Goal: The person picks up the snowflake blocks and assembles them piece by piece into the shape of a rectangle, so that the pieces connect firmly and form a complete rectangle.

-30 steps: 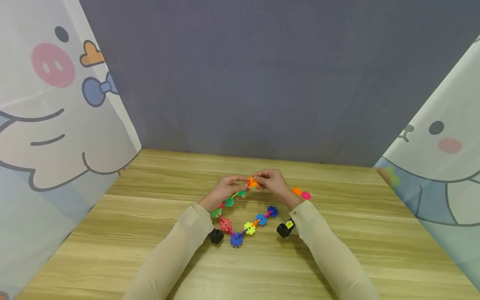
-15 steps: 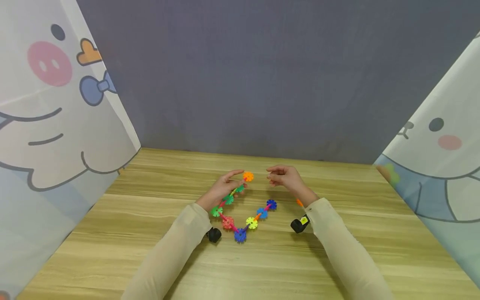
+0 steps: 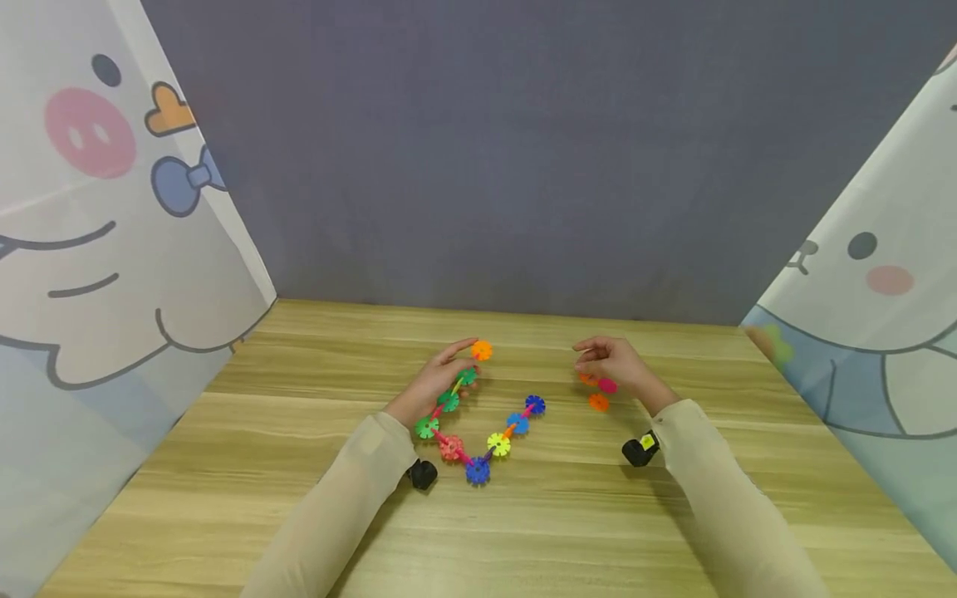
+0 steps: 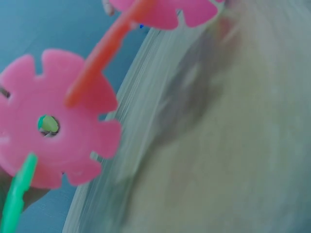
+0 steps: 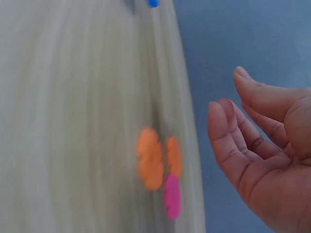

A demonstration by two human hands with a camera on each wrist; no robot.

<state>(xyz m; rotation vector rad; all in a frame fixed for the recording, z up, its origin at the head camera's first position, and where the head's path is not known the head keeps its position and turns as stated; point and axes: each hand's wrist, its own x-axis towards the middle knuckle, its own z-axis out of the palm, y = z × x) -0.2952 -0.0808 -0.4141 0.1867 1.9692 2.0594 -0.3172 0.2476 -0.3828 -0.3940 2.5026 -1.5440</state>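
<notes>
My left hand (image 3: 437,384) holds one end of a chain of notched plastic snowflake discs, its thumb and fingers around the green discs and an orange disc (image 3: 482,350) at the fingertips. From there the chain runs through a red disc (image 3: 451,448) and a blue disc (image 3: 478,471) to a dark blue disc (image 3: 535,404). A pink disc (image 4: 29,121) with others slotted into it fills the left wrist view. Holding nothing, my right hand (image 3: 619,363) hovers with bent, spread fingers by loose discs: an orange disc (image 5: 150,160), another orange disc (image 5: 173,158) and a pink disc (image 5: 172,196).
The wooden table (image 3: 478,548) runs back to a grey panel (image 3: 478,166). Cartoon-printed cloths stand at left (image 3: 134,291) and right (image 3: 875,365). A black wrist camera (image 3: 423,475) sits below the left hand, another camera (image 3: 640,449) below the right.
My right hand has let go of the orange disc and moved right, over the loose discs. My left hand keeps the chain and has shifted slightly left.
</notes>
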